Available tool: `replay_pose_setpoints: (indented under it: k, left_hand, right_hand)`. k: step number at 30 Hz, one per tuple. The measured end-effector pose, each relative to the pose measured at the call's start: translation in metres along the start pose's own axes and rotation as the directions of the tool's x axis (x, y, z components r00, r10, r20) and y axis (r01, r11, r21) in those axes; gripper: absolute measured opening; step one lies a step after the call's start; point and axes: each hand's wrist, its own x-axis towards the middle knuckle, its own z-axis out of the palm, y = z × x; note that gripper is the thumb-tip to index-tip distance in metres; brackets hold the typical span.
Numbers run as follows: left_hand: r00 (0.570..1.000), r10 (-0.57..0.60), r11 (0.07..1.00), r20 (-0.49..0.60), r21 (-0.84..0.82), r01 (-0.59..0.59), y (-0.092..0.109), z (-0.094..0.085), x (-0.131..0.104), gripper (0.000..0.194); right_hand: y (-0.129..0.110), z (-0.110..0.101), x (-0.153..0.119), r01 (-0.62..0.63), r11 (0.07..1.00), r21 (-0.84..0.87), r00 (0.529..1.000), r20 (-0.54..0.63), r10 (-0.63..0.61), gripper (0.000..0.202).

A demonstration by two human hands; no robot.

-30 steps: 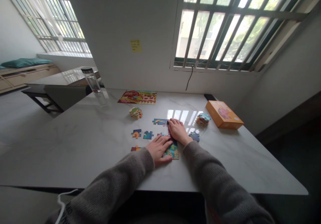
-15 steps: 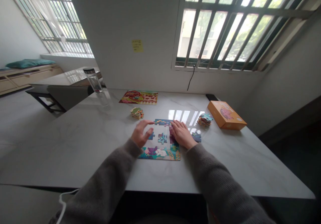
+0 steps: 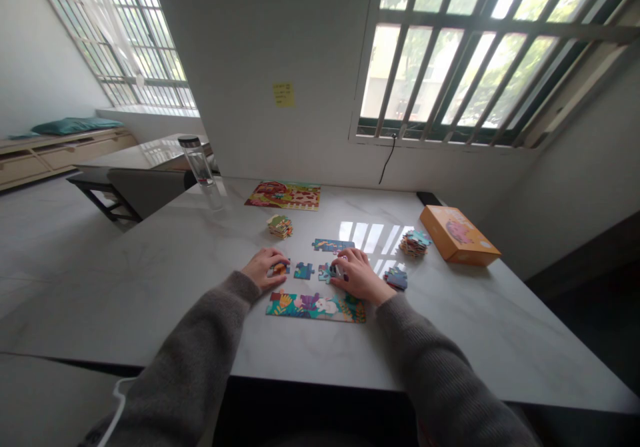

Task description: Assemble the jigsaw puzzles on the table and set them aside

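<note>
My left hand (image 3: 264,269) has its fingers and thumb round a small puzzle piece (image 3: 280,269) with orange and blue on it. My right hand (image 3: 356,273) bends its fingers over a puzzle piece that it partly hides, beside a light blue patterned piece (image 3: 324,273). Between the hands a loose dark blue puzzle piece (image 3: 303,271) lies flat. Nearer to me is a joined puzzle strip (image 3: 313,305) with a white rabbit. Beyond the hands lies a second, bluish strip (image 3: 331,244), its right end close to my right fingers.
Puzzle pieces are stacked at the left (image 3: 280,226) and right (image 3: 414,243), with a dark blue pile (image 3: 396,277) beside my right hand. An orange box (image 3: 460,235), a finished-looking puzzle picture (image 3: 285,195) and a glass bottle (image 3: 199,161) stand or lie farther back on the marble-look table (image 3: 170,280).
My left hand has moved left and closed on a piece at the puzzle's left side. The right hand, flatter before, now bends its fingers over a piece. The view has shifted slightly.
</note>
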Motion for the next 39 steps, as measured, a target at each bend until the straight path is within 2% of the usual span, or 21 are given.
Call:
replay_pose_setpoints:
  k: [6,9,11,13,21,26,30,33,36,39]
  left_hand:
    - [1.0,0.008,0.998,0.022,-0.065,-0.007,-0.004,0.001,0.003,0.027]
    - [0.998,-0.001,0.999,0.056,-0.044,0.003,-0.002,0.004,0.004,0.036]
    - [0.997,-0.053,0.999,0.064,0.013,0.052,0.002,0.008,0.007,0.044]
    - [0.993,-0.101,0.993,0.059,0.061,0.097,0.007,0.013,0.011,0.042]
    - [0.992,-0.11,0.994,0.067,0.027,0.109,0.031,0.022,0.028,0.034]
    - [0.99,-0.14,0.988,0.002,0.069,0.14,0.04,0.028,0.031,0.033]
    - [0.996,-0.086,0.996,-0.006,0.024,0.086,0.031,0.028,0.027,0.035]
    - [0.999,-0.037,0.998,-0.006,-0.052,0.036,0.017,0.025,0.019,0.04]
    - [1.0,-0.016,0.996,0.011,-0.09,0.017,0.005,0.023,0.012,0.039]
    - [1.0,-0.018,0.996,0.016,-0.09,0.02,0.002,0.023,0.01,0.035]
  right_hand:
    - [-0.005,0.01,0.006,-0.037,0.999,-0.025,0.999,-0.031,0.037,0.036]
    - [-0.007,0.01,0.004,-0.044,0.999,-0.029,0.999,-0.029,0.043,0.037]
    - [-0.009,0.009,0.002,-0.039,0.999,-0.024,0.999,-0.016,0.039,0.037]
    - [-0.009,0.006,0.0,-0.034,0.999,-0.023,0.999,-0.007,0.034,0.037]
    - [-0.003,0.005,-0.001,-0.059,0.995,-0.085,0.998,-0.016,0.058,0.034]
    - [-0.004,0.006,0.0,-0.071,0.994,-0.084,0.997,-0.024,0.069,0.035]
    - [-0.007,-0.002,-0.005,-0.049,0.997,-0.053,0.995,-0.086,0.044,0.043]
    - [-0.003,-0.016,-0.015,-0.055,0.998,0.003,0.986,-0.156,0.055,0.035]
    - [0.012,-0.031,-0.034,-0.097,0.994,0.042,0.968,-0.226,0.104,0.027]
    - [0.034,-0.042,-0.057,-0.157,0.985,0.072,0.94,-0.294,0.171,0.028]
